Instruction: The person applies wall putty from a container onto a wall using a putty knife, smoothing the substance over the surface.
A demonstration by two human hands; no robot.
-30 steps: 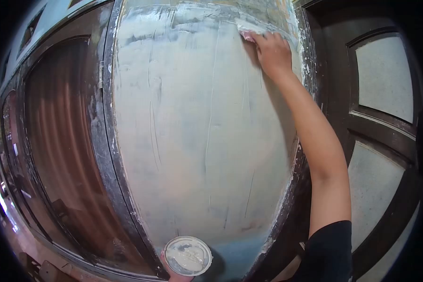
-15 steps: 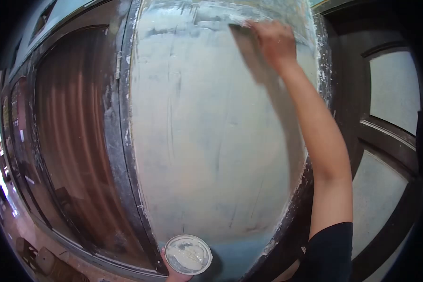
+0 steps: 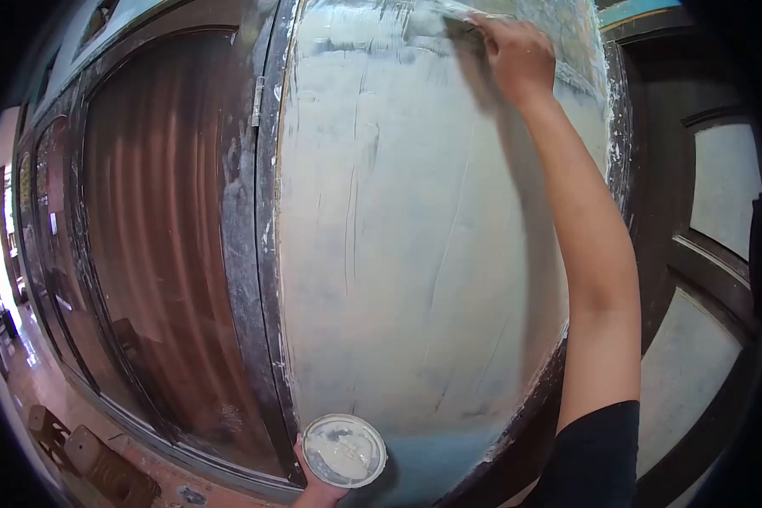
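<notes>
High on the wall [image 3: 415, 229]: right hand [image 3: 521, 57] pinching a thin tool [image 3: 467, 15], mostly hidden.
Left hand [image 3: 317, 491] clasps the tub [image 3: 384, 458] at its left side, low before the wall; white paste [image 3: 345, 459] lies inside.

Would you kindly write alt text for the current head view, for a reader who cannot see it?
A person's right hand reaches high on a pale, streaked wall, while the left hand below holds a round container of whitish paste. A brown curtain shows at picture left, a dark door at right.
</notes>
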